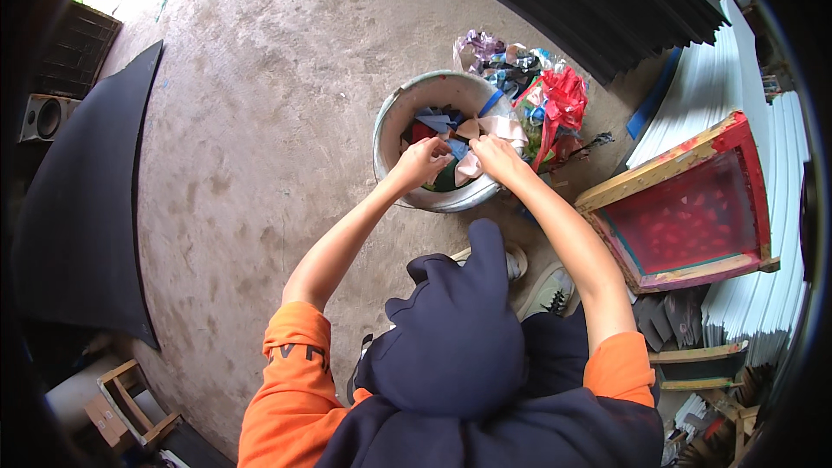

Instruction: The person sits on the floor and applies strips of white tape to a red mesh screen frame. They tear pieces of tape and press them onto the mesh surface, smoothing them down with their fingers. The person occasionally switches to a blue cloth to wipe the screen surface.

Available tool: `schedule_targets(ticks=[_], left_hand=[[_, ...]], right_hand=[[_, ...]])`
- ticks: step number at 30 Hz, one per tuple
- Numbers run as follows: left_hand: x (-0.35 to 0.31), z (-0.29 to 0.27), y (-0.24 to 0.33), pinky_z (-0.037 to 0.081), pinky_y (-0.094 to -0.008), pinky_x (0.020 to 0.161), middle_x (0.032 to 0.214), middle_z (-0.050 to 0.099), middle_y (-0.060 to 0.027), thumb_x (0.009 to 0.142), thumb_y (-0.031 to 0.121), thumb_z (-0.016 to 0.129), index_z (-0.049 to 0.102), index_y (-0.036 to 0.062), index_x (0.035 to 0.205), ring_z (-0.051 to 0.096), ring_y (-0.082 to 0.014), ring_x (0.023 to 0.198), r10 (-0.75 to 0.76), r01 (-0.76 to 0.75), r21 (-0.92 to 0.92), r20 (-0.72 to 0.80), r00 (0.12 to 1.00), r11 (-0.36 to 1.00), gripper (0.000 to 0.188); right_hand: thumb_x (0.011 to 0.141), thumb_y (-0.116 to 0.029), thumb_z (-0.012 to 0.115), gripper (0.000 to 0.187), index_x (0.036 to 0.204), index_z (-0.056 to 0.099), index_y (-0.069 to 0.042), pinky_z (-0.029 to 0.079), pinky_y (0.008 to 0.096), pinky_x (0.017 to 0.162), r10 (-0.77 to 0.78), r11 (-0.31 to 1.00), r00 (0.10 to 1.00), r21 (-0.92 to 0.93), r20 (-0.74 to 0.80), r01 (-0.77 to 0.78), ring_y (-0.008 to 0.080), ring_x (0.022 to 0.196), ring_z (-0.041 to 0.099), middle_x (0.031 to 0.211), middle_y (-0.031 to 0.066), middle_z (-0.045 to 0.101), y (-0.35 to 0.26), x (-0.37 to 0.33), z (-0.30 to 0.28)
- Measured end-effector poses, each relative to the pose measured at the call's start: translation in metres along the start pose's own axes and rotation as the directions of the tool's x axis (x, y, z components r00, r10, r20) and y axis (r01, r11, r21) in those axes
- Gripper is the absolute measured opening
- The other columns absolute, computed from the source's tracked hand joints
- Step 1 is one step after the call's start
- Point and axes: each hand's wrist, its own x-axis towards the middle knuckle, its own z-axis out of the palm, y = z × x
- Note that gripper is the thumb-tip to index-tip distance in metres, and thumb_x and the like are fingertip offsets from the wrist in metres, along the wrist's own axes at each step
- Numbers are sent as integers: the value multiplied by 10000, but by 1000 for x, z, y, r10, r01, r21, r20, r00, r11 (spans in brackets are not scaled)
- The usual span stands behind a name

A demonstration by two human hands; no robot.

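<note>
Both of my hands reach into a round grey bucket point(390, 121) on the floor, which holds loose scraps in blue, red, tan and dark colours. My left hand point(422, 163) is over the bucket's near left side, its fingers bent and a little apart, with nothing visible in them. My right hand point(496, 158) is at the right side, fingers closed on a pale pink scrap point(503, 129) that shows on both sides of the hand. A blue scrap point(457, 148) lies between my hands. The fingertips are partly hidden among the scraps.
Crumpled plastic bags, one of them red point(563, 100), lie against the bucket's far right. A red-meshed wooden frame point(685, 208) leans on stacked white sheets point(693, 95) at right. Black sheets point(589, 0) stand beyond; a black panel point(82, 199) and a speaker point(43, 117) are at left.
</note>
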Motion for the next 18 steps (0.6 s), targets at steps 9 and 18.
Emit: schedule_targets(ticks=[9, 18], left_hand=[[23, 14, -10, 469, -391, 853, 1037, 571, -189, 686, 25, 648, 558, 28, 1073, 564, -341, 997, 156, -148, 72, -118, 981, 986, 397], [27, -18, 8, 521, -399, 671, 1067, 440, -162, 711, 7, 643, 474, 77, 1118, 584, -317, 892, 160, -52, 411, -232, 960, 910, 447]], right_hand=[[737, -40, 522, 136, 808, 621, 20, 462, 397, 756, 151, 910, 989, 392, -5, -137, 343, 840, 596, 845, 217, 607, 8, 11, -9], [758, -89, 527, 164, 856, 588, 28, 455, 390, 771, 247, 846, 969, 486, 9, -220, 342, 836, 593, 860, 215, 599, 12, 20, -7]])
